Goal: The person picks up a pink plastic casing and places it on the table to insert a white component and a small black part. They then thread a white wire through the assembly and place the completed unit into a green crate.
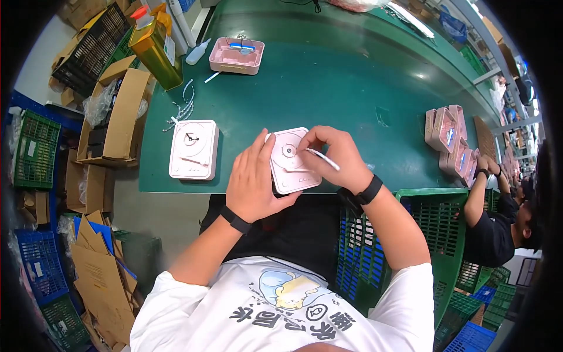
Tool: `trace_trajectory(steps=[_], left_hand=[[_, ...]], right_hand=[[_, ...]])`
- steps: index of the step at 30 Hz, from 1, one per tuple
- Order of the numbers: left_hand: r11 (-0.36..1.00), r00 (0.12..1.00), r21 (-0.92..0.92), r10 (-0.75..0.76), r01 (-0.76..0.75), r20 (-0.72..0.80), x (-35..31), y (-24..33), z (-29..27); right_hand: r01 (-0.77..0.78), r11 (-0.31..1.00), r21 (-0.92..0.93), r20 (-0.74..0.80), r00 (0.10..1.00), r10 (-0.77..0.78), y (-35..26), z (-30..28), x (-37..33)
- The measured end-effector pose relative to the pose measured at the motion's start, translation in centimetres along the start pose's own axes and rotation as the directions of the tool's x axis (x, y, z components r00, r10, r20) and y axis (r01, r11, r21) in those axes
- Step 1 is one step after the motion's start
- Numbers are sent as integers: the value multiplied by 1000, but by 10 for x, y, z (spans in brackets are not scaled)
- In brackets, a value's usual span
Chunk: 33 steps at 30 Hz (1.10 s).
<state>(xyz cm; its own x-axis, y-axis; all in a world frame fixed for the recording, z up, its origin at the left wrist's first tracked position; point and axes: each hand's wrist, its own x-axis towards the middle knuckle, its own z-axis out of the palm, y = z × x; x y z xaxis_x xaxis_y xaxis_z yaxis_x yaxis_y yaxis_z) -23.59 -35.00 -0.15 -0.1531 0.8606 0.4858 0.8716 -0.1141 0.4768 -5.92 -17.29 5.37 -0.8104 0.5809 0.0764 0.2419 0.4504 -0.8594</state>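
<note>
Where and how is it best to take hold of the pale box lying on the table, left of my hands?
Likely best from above, by the two long side walls of the pale box: it lies flat and those sides look free. Its face carries a dark piece and a slim bar, better left untouched.

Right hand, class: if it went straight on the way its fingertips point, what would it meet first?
The right hand would probably meet the face of the white device first; any gap between them is hard to judge.

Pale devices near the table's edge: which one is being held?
The right device, held by the left hand; the left device lies on the green table, no hand touching it.
</note>
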Motion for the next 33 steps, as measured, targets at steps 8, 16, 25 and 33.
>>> trace_trajectory(steps=[8, 16, 25, 33], left_hand=[[1000, 1000, 10, 3, -3, 2, 2, 1, 1], [1000, 1000, 24, -11, 11, 8, 2, 1, 1], [1000, 1000, 20, -7, 6, 13, 3, 3, -1], [1000, 1000, -4, -10, 10, 10, 1, 1, 1]], right_hand=[[-52, 990, -134, -61, 997, 44, -11, -3, 0], [106, 985, -136, -94, 988, -119, -3, -3, -1], [75, 989, -125, -91, 992, -87, -1, 3, -5], [125, 989, -85, -4, 992, -126, 1, -11, -2]])
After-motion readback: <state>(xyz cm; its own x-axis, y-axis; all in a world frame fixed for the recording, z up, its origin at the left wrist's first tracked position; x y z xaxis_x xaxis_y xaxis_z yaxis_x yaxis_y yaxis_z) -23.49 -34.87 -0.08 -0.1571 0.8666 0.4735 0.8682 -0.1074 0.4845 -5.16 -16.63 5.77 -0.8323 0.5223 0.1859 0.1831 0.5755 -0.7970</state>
